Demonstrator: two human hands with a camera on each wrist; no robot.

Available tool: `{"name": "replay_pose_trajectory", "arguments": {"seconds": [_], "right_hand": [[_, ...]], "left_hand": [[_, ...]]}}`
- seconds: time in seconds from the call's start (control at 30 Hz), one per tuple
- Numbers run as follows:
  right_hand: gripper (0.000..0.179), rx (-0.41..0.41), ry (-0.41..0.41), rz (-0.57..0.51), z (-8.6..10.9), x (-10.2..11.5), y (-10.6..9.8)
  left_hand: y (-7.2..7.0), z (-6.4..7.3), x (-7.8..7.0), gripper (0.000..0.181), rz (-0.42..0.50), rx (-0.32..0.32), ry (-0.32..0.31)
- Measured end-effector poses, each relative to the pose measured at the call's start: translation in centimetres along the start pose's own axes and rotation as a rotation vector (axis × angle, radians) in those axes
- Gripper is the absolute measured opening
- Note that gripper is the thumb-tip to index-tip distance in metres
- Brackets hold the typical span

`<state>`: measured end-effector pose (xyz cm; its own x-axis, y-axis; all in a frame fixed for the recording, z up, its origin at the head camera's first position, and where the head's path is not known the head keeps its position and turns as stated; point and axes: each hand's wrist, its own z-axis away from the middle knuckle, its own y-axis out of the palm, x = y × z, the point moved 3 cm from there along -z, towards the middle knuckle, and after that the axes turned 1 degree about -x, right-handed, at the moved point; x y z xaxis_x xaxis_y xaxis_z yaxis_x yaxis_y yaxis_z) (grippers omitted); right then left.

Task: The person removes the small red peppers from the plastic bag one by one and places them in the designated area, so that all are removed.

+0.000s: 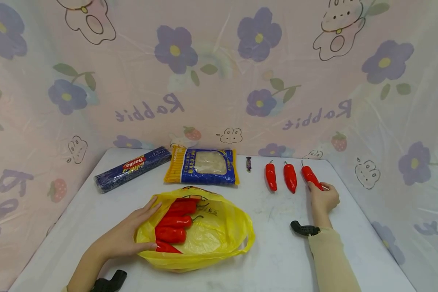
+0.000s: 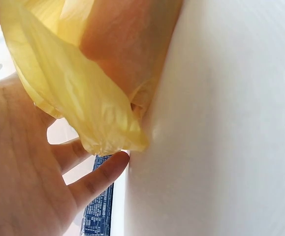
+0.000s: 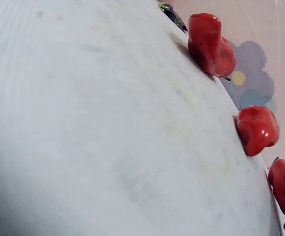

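A yellow plastic bag (image 1: 219,239) lies on its side with its mouth toward me, several red chili peppers (image 1: 171,234) inside. My left hand (image 1: 122,239) holds the bag's left rim, fingers spread along the outside and thumb over the edge. In the left wrist view, two fingertips touch the bag's yellow film (image 2: 83,98). At the far right, my right hand (image 1: 324,199) pinches the lower end of a red chili pepper (image 1: 310,175). Two more peppers, one left (image 1: 271,177) and one middle (image 1: 290,178), lie beside it. The right wrist view shows the held pepper (image 3: 282,184) only partly.
Behind the bag lie a blue Barilla spaghetti pack (image 1: 133,169) and a blue-and-yellow pasta bag (image 1: 208,167). A small dark wrapped piece (image 1: 249,164) lies left of the peppers. Patterned cloth (image 1: 219,101) walls in the white table (image 1: 270,251).
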<state>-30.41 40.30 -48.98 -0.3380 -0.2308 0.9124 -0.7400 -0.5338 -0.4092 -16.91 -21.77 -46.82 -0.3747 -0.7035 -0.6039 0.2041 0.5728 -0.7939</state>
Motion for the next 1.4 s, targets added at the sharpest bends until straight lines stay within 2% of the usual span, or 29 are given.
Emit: {"name": "replay_pose_trajectory", "arguments": {"seconds": [0.27, 0.5, 0.87, 1.27, 1.4], "right_hand": [[0.060, 0.015, -0.051, 0.053, 0.7, 0.1, 0.2], [0.055, 0.003, -0.081, 0.037, 0.6, -0.1, 0.2], [0.060, 0.010, -0.087, 0.027, 0.1, -0.7, 0.1], [0.066, 0.036, -0.077, -0.003, 0.5, 0.2, -0.7], [0.065, 0.035, -0.121, -0.030, 1.0, 1.3, -1.0]], "left_hand": [[0.0, 0.1, -0.2, 0.102, 0.002, 0.005, -0.017], [-0.1, 0.0, -0.1, 0.102, -0.002, 0.003, -0.014], [-0.1, -0.1, 0.0, 0.103, 0.000, 0.000, 0.001], [0.1, 0.0, 0.1, 0.104, 0.001, 0.000, -0.006], [0.0, 0.0, 0.0, 0.104, 0.003, 0.001, -0.008]]}}
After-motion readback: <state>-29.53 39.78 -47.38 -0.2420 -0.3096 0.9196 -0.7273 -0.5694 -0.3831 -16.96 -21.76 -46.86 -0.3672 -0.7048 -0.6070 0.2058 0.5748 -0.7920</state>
